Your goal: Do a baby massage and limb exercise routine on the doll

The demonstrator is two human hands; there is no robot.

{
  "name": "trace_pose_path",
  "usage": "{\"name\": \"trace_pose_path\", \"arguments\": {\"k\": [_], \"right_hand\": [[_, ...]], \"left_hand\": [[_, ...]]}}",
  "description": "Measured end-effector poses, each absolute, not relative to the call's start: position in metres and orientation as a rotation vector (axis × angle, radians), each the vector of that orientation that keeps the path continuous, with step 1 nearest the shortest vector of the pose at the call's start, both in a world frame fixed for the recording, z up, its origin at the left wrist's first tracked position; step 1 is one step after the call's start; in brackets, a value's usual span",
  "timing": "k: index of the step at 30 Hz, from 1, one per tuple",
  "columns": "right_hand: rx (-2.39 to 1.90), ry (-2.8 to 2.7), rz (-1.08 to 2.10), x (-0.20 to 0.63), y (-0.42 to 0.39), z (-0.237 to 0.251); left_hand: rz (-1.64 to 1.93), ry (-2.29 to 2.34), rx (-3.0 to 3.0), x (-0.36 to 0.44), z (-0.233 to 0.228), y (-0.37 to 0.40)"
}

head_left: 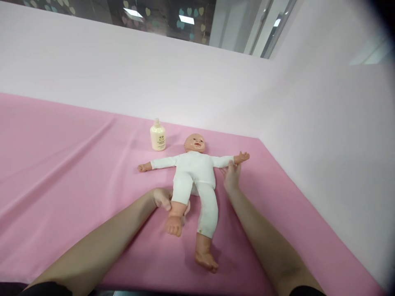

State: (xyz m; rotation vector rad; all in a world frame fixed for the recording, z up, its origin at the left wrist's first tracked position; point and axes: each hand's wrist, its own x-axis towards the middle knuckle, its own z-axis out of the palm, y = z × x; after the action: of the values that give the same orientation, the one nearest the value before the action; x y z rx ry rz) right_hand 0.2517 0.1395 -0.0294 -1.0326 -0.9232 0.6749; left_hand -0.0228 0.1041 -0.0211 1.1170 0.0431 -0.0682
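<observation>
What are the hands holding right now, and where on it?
Left hand grips the baby doll at its lower leg, above the foot. Right hand touches the doll's sleeved forearm.

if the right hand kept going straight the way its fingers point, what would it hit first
The right hand points up and away, fingertips already at the doll, at its sleeved forearm near the wrist. That arm comes first; beyond it, only pink cloth.

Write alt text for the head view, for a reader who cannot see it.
A baby doll in a white suit lies face up on a pink cloth, arms spread. The left hand holds its lower leg; the right hand touches its outstretched arm. A cream bottle stands near its head.
</observation>
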Motion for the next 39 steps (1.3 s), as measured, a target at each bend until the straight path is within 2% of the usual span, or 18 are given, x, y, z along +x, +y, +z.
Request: {"name": "trace_pose_path", "arguments": {"k": [4, 10, 15, 19, 25, 30, 34, 39], "right_hand": [[-1.035, -0.543, 0.924, 0.264, 0.148, -0.04], [-1.049, -0.581, 0.917, 0.261, 0.148, -0.04], [-1.002, -0.848, 0.68, 0.247, 0.136, -0.027], [-0.923, -1.264, 0.488, 0.234, 0.127, -0.026], [-0.948, -1.882, 0.213, 0.229, 0.119, -0.033], [-0.919, -1.974, 0.07, 0.228, 0.117, -0.029], [-0.925, -1.93, 0.111, 0.228, 0.119, -0.033], [-0.985, -1.549, 0.383, 0.225, 0.123, -0.036]], "left_hand": [[-0.287, 0.02, 1.341, -0.017, -0.001, 0.103], [-0.207, -0.007, 1.267, -0.018, -0.01, 0.102], [0.198, -0.159, 0.833, -0.02, -0.034, 0.109], [0.444, 0.018, 0.643, -0.018, -0.032, 0.113], [0.552, 0.183, 0.608, -0.012, -0.025, 0.111], [0.559, 0.199, 0.615, -0.012, -0.026, 0.113], [0.54, 0.165, 0.643, -0.013, -0.032, 0.116], [0.384, 0.142, 0.863, -0.019, -0.041, 0.112]]}}
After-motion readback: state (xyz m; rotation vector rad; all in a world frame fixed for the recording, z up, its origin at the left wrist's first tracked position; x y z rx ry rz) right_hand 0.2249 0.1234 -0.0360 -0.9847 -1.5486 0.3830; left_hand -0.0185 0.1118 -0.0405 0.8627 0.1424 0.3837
